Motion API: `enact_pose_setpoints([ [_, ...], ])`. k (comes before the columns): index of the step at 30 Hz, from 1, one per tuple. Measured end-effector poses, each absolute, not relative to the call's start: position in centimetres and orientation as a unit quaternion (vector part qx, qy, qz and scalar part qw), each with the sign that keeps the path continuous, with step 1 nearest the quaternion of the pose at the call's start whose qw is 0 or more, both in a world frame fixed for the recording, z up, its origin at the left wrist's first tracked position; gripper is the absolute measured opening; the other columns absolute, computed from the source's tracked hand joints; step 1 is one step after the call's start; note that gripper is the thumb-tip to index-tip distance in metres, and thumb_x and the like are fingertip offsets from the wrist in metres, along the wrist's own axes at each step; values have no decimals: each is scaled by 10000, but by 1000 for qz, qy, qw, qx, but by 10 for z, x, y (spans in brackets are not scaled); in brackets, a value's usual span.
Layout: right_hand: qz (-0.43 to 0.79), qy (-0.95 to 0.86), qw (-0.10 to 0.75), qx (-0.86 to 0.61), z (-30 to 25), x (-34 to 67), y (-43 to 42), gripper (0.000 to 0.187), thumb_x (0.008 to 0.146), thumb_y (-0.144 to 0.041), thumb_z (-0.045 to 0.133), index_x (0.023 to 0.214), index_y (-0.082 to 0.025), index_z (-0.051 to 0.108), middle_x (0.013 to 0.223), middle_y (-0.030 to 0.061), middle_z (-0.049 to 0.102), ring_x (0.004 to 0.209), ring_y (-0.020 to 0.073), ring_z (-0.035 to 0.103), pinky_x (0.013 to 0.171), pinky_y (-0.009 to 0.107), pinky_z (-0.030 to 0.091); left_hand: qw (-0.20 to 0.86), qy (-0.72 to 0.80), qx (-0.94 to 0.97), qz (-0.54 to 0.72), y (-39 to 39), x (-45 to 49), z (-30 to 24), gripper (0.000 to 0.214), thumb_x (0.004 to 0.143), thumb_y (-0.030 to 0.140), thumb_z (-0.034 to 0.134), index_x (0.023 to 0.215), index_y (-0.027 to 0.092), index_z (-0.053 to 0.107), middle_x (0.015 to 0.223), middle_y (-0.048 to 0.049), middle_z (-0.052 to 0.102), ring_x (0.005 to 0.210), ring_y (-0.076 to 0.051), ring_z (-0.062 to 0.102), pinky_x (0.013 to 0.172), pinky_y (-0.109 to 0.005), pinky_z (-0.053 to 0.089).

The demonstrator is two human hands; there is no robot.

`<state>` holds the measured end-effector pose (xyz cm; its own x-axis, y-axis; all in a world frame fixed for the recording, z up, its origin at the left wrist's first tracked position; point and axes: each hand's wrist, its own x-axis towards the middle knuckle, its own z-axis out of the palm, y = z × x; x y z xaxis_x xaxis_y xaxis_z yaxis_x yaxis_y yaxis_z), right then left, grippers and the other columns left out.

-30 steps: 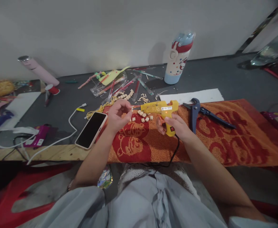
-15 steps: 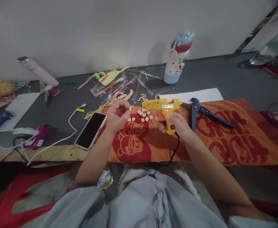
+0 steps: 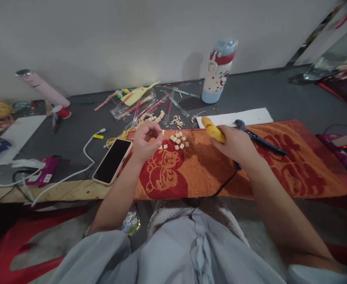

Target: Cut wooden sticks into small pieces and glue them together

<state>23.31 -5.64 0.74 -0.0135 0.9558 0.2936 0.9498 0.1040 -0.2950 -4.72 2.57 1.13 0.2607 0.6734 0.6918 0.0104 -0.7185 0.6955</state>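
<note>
My left hand (image 3: 146, 141) is curled in a pinch above the orange and red towel (image 3: 280, 169), holding a small pale bead near its fingertips. A cluster of small wooden beads (image 3: 177, 141) lies on the towel just to the right of it. My right hand (image 3: 235, 144) grips the yellow glue gun (image 3: 213, 131), which points away toward the far left, near a white sheet (image 3: 235, 117). Its black cord (image 3: 225, 183) runs down off the table edge.
A phone (image 3: 112, 161) lies face up left of the towel, with a white cable (image 3: 86, 156) beside it. Blue-handled cutters (image 3: 257, 138) rest on the towel at right. A bottle (image 3: 217, 73) stands at the back. Plastic wrappers and sticks (image 3: 145, 104) litter the far side.
My right hand has swung the glue gun away from the beads to the right and back, turning it. My left hand keeps its pinch in place.
</note>
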Motion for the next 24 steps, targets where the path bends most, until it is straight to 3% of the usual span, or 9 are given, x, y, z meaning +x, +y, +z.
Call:
enact_pose_setpoints([
  [3,-50,-761,93,-640,4,237,-59,372,889,-354,551,1165,-111,604,1042,182,708,922,307,667,726,358,467,240,234,767,547,25,-48,13,134,726,125,651,822,192,586,827,-1,568,638,-68,536,535,-184,478],
  [7,-40,-791,14,-611,5,239,-61,452,857,-415,617,1179,-100,588,1094,194,692,974,320,666,783,377,487,223,243,785,524,26,-51,11,146,737,116,650,844,195,588,856,-5,565,632,-65,538,534,-194,482],
  [10,-9,-793,8,-610,17,232,-59,495,829,-444,644,1179,-99,584,1115,196,687,1005,330,656,824,393,488,214,246,790,520,29,-53,8,163,730,97,642,847,197,586,856,4,552,605,-52,534,532,-193,482],
  [16,55,-826,-4,-562,40,173,-42,318,919,-339,517,1108,-107,627,1080,179,708,986,300,670,805,363,479,190,256,787,529,37,-58,4,184,715,77,648,842,193,583,854,11,561,582,-38,537,538,-190,480],
  [19,68,-839,-6,-539,37,138,-32,270,935,-299,488,1076,-138,653,1034,148,731,957,271,683,784,343,476,167,254,781,546,40,-60,5,189,713,79,651,846,196,585,861,10,569,578,-38,535,520,-184,470],
  [24,62,-847,19,-528,21,108,-17,276,918,-340,517,1014,-139,679,1028,178,728,915,293,682,746,364,478,143,259,773,561,45,-63,7,177,701,102,660,826,202,583,832,16,574,558,-43,515,493,-187,446],
])
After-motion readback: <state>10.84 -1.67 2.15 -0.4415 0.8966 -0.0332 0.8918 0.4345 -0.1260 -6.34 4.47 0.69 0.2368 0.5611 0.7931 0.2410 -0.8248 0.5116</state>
